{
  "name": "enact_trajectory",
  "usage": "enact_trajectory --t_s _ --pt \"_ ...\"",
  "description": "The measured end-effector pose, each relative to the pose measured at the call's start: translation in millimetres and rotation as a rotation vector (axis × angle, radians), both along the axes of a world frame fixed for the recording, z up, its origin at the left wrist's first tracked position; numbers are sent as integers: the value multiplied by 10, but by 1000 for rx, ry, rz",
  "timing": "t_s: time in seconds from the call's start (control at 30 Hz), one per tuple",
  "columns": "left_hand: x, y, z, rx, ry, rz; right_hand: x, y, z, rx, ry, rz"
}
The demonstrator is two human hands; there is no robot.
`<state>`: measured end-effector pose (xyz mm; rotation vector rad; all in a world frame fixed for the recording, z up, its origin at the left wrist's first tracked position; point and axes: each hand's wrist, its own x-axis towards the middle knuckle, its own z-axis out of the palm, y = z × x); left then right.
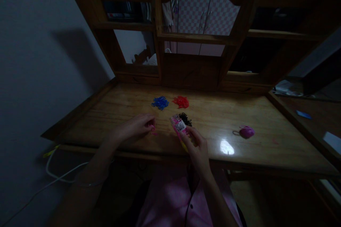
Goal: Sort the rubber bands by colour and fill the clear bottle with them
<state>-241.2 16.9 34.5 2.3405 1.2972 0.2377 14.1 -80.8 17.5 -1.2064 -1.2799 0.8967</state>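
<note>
My right hand (pixel 198 145) is wrapped round a small clear plastic box (pixel 179 123) with a white printed label. Pink and yellow pieces show through its sides, and it is held tilted above the table. To the left, my left hand (pixel 142 124) is pinched on small pink rubber bands (pixel 152 127), some of which reach down to the tabletop. Just behind the box lies a pile of black rubber bands (pixel 185 118), partly hidden by it. Farther back are a blue pile (pixel 160 103) and a red pile (pixel 181 101) of similar thin loops.
The wooden desk (pixel 112 113) has a shelf unit (pixel 191 38) along its back. Toward the right lies a pink bulb-shaped object (pixel 247 132) with a cord loop. A white cable (pixel 57 178) hangs below the left edge, beside the wall. The light is dim.
</note>
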Motion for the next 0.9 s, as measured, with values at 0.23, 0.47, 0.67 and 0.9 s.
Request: enact_trajectory --t_s 0.23,0.47,0.67,0.9 --pt "-26 -6 -75 -49 -96 90 -32 -4 -39 55 -84 22" --pt "-13 -157 52 -263 -468 243 -60 -20 -50 104 -173 63" --pt "103 -219 242 -232 -592 149 -71 -22 -44 101 -249 116" --pt "230 -236 253 -271 -599 82 -52 -24 -39 94 -277 151"
